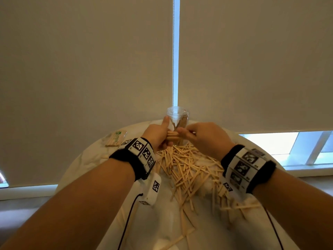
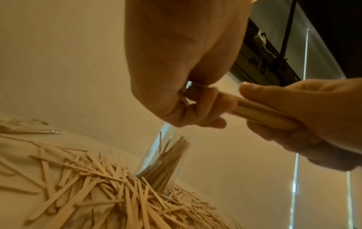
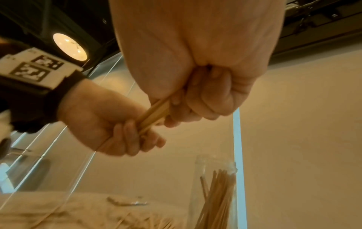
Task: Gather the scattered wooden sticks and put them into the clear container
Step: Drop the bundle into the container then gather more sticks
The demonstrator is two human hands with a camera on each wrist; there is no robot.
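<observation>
A clear jar (image 1: 177,117) stands upright at the far side of the round table, with several wooden sticks leaning inside it (image 3: 217,195). Just in front of it, above the table, I hold a bundle of sticks (image 1: 172,137) level between both hands. My left hand (image 1: 164,137) grips one end with its fingers curled round it and the thumb up. My right hand (image 1: 186,132) pinches the other end. A big loose pile of sticks (image 1: 189,170) lies under and behind my hands. The left wrist view shows the bundle (image 2: 260,112) and the jar (image 2: 166,156) below it.
The white round table (image 1: 86,159) carries a packet of sticks (image 1: 116,138) at the far left. Loose sticks trail toward the near edge (image 1: 185,222). Roller blinds hang close behind the jar, with a bead chain (image 1: 173,51) between them.
</observation>
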